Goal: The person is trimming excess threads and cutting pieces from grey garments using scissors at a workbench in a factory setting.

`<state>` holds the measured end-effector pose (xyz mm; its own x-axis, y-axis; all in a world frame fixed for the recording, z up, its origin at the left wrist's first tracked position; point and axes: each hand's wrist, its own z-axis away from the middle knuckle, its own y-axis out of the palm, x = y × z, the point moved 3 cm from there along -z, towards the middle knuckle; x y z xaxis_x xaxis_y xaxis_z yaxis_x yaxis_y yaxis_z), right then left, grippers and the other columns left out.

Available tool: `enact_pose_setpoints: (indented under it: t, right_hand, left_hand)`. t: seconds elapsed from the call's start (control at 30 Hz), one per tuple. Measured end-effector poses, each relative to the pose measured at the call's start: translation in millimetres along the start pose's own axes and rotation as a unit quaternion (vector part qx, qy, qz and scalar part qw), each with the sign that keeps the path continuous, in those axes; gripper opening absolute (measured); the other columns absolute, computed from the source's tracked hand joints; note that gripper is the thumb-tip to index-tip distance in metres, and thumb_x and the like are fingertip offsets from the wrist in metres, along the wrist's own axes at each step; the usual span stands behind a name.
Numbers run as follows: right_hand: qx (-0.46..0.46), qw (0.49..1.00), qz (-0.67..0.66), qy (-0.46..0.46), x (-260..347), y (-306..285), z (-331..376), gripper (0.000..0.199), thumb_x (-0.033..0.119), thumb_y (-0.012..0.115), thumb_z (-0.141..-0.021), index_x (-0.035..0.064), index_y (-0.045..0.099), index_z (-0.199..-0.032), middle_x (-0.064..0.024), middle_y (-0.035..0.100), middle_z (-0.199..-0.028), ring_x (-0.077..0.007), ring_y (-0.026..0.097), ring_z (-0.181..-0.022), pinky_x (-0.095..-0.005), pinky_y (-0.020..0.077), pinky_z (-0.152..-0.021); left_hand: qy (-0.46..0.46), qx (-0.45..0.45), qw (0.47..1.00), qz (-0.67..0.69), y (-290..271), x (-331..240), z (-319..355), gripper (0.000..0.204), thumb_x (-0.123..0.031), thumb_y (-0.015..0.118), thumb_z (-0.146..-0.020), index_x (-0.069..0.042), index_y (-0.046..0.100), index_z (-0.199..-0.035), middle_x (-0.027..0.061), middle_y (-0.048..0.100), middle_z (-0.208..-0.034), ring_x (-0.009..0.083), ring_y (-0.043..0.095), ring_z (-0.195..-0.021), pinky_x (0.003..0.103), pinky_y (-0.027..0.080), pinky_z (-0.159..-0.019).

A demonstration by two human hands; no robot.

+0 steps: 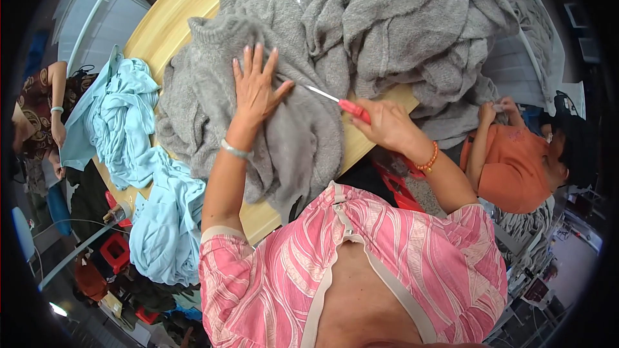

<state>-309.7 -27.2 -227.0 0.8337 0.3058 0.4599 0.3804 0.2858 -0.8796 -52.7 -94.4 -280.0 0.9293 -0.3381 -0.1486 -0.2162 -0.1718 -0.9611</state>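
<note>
- Grey, fuzzy knit — a sweater [258,129] lies rumpled across the pale wooden table [174,6], its ribbed collar toward the far side and its soft folds sagging over the near edge.
- Left hand [256,87] rests flat on the sweater, fingers spread wide and pressing the knit down; a thin silvery bangle circles the wrist.
- Right hand [387,124] is curled around the red handle of a slim tool [335,102] — its narrow metal tip points left, reaching the knit just beside the left thumb. A beaded orange bracelet sits on that wrist.
- Behind the sweater, a large heap of grey knitwear [400,19] is piled in thick, lumpy rolls at the far right of the table.
- Light blue fabric [129,129], smooth and thin, drapes in long wrinkles over the table's left edge and hangs downward.
- A person in an orange shirt [516,161] sits at the right, hands near the grey pile.
- Another person's arm [57,103] shows at the far left.
</note>
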Motion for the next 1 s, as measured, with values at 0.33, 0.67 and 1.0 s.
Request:
enact_pose_setpoints:
  t: [0.33, 0.67, 1.0]
  right_hand:
    - [0.094, 0.995, 0.014, -0.007, 26.2, 16.0, -5.5, 0.028, 0.031, 0.063, -0.083, 0.0042, 0.06, -0.091, -0.0191, 0.063, -0.072, -0.0388, 0.063, -0.072, -0.0474, 0.0489, -0.065]
    - [-0.007, 0.999, -0.031, -0.009, 13.7, 18.6, -5.6, 0.025, 0.03, 0.06, -0.087, 0.0088, 0.056, -0.099, -0.0195, 0.062, -0.076, -0.0384, 0.061, -0.073, -0.0478, 0.0477, -0.065]
    - [0.017, 1.0, -0.013, 0.009, 15.1, 17.7, -17.6, 0.024, 0.029, 0.061, -0.086, 0.0065, 0.056, -0.094, -0.0184, 0.062, -0.071, -0.0386, 0.062, -0.073, -0.0466, 0.0487, -0.064]
  left_hand:
    - [0.03, 0.037, 0.998, 0.048, 61.5, 20.4, 36.7, 0.064, -0.039, 0.059, -0.085, -0.009, 0.04, -0.138, 0.0179, 0.029, -0.147, 0.0356, 0.03, -0.134, 0.057, 0.013, -0.11]
    - [-0.089, -0.133, 0.976, 0.15, -2.7, 58.2, -35.9, 0.052, -0.019, 0.071, -0.079, -0.01, 0.053, -0.127, 0.0188, 0.051, -0.127, 0.0376, 0.055, -0.109, 0.042, 0.047, -0.09]
    - [0.037, 0.035, 0.998, 0.038, 38.3, 76.2, -27.3, 0.059, -0.037, 0.065, -0.082, -0.009, 0.05, -0.131, 0.015, 0.039, -0.143, 0.036, 0.039, -0.128, 0.048, 0.028, -0.106]
